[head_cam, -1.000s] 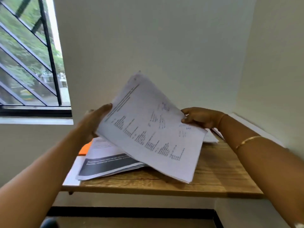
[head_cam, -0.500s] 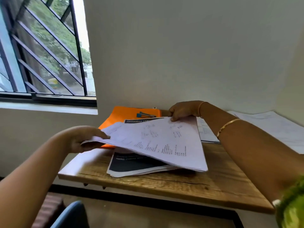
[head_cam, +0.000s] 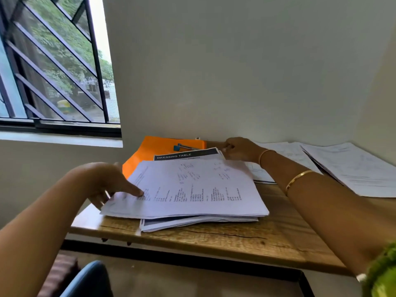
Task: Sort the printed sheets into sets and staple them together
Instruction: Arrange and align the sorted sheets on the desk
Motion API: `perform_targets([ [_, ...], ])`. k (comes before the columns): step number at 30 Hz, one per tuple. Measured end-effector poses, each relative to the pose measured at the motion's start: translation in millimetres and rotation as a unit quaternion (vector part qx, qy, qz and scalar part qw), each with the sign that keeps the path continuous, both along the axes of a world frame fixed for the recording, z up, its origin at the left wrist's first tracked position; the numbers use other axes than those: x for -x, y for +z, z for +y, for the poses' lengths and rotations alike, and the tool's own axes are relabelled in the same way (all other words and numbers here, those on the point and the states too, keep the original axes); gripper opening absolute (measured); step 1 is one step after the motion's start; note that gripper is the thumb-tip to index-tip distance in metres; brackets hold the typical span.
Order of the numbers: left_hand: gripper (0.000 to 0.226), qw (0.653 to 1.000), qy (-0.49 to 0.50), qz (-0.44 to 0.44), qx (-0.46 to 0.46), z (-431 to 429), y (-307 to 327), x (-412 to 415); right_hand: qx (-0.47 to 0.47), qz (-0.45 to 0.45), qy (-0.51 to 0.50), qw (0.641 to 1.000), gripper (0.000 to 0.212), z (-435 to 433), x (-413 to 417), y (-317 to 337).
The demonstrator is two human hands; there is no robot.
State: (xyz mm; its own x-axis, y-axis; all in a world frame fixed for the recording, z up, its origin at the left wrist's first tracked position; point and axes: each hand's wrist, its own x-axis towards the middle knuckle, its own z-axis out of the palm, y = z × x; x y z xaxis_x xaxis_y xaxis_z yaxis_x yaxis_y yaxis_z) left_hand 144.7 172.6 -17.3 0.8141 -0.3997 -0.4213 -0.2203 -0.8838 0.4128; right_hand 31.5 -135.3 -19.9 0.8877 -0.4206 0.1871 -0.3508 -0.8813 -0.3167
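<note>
A stack of printed sheets (head_cam: 192,189) lies on a pile with a "DRESSING TABLE" sheet (head_cam: 184,155) showing at its far edge. My left hand (head_cam: 109,185) pinches the stack's left edge, thumb on top and fingers beneath. My right hand (head_cam: 240,150) has its fingers curled at the far right corner of the pile. Behind the pile lies an orange folder (head_cam: 154,151), and on it a small blue and metal tool (head_cam: 182,147) that looks like a stapler.
More printed sheets (head_cam: 353,168) are spread over the right end of the wooden table (head_cam: 235,239), against the wall corner. A barred window (head_cam: 53,71) is at the left. A blue chair back (head_cam: 90,279) sits below the table's front edge.
The stack, held up and tilted a second ago, has come down flat onto the pile. Both hands stayed at its edges. The view swung left and down.
</note>
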Motion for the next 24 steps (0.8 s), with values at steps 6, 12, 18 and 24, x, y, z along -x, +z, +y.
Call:
perform_targets([
  [6, 0.089, 0.929, -0.079, -0.328, -0.151, -33.2, 11.7, 15.6, -0.017, -0.013, -0.153, 0.988, 0.027, -57.3, 49.1, -8.2],
  [12, 0.045, 0.904, -0.214, -0.364, 0.064, -130.1, 5.8, 95.9, -0.036, 0.018, -0.254, 0.966, 0.040, -85.2, 104.4, -18.8],
  [18, 0.045, 0.912, -0.273, -0.241, 0.189, -236.6, -5.6, 115.4, -0.084, 0.077, -0.272, 0.956, 0.058, -96.0, 141.5, -31.0],
  [24, 0.039, 0.938, -0.240, -0.195, 0.157, -288.8, -12.5, 99.4, -0.106, 0.084, -0.243, 0.960, 0.066, -105.1, 143.7, -39.3],
])
